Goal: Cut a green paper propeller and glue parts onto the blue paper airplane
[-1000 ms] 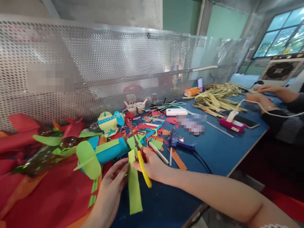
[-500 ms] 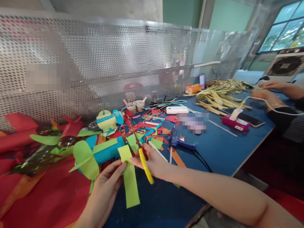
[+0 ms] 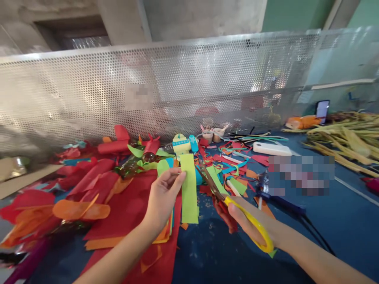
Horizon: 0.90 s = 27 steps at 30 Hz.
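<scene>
1. My left hand (image 3: 161, 195) pinches a long, flat lime-green paper strip (image 3: 189, 197) between thumb and fingers near its top; the strip hangs upright in front of me.
2. My right hand (image 3: 268, 225) is curled around the yellow handles of metal-bladed scissors (image 3: 257, 224), blades pointing up and left, near the strip's right side. I cannot tell whether the blades are parted.
3. Beneath my left forearm lie flat red paper sheets (image 3: 127, 205) on the blue tabletop (image 3: 225, 256).
4. Right of the scissors sits a dark blue, corded glue gun (image 3: 284, 203).
5. Beyond are a white rectangular device (image 3: 271, 149), two small cups (image 3: 218, 135) and a perforated silver metal panel (image 3: 148, 79).
</scene>
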Each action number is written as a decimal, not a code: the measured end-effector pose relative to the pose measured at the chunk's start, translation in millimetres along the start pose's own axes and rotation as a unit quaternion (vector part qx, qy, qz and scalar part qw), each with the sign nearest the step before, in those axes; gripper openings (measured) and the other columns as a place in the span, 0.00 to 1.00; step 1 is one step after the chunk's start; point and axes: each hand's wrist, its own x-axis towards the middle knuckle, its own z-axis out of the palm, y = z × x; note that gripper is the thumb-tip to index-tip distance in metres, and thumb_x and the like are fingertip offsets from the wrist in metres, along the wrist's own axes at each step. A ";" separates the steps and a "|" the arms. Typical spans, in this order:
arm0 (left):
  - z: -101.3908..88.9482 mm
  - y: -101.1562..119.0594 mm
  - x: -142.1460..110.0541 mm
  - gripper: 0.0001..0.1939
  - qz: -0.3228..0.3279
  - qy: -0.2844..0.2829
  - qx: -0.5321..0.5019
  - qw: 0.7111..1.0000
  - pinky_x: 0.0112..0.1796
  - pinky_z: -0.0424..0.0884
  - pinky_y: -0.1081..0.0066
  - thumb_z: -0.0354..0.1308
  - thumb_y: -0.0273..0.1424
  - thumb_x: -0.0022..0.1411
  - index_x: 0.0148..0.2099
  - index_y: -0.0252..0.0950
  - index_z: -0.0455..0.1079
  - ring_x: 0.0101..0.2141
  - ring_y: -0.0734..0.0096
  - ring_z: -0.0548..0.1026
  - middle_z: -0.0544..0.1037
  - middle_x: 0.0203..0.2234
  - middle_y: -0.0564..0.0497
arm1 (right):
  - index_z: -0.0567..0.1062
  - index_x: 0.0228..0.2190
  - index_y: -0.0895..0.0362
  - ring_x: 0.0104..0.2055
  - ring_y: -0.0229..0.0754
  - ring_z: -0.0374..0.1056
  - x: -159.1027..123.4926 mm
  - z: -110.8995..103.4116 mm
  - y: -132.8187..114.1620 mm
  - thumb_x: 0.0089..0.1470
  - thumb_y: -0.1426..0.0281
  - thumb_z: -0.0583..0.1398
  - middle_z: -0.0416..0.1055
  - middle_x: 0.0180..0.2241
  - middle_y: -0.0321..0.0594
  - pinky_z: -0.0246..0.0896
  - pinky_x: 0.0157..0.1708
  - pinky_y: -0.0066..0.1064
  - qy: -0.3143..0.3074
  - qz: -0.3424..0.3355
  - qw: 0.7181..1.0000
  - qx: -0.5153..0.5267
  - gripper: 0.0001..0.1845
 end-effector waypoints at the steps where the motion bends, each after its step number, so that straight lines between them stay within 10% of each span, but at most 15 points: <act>1: -0.1 1.6 -0.5 0.11 0.009 0.000 0.009 1.000 0.29 0.67 0.79 0.67 0.37 0.46 0.31 0.37 0.72 0.25 0.77 0.71 0.76 0.22 0.57 | 0.60 0.27 0.55 0.24 0.37 0.60 -0.5 0.3 -3.5 0.60 0.47 0.38 0.60 0.22 0.35 0.55 0.24 0.29 -0.008 -0.009 1.000 -0.014 0.28; 27: 3.6 3.3 -11.3 0.08 0.058 -0.067 0.104 0.991 0.19 0.52 0.77 0.60 0.35 0.53 0.31 0.38 0.65 0.18 0.79 0.60 0.68 0.16 0.58 | 0.59 0.28 0.55 0.23 0.37 0.53 0.1 2.5 -8.5 0.56 0.43 0.40 0.59 0.25 0.36 0.49 0.23 0.30 -0.012 -0.020 0.994 -0.111 0.29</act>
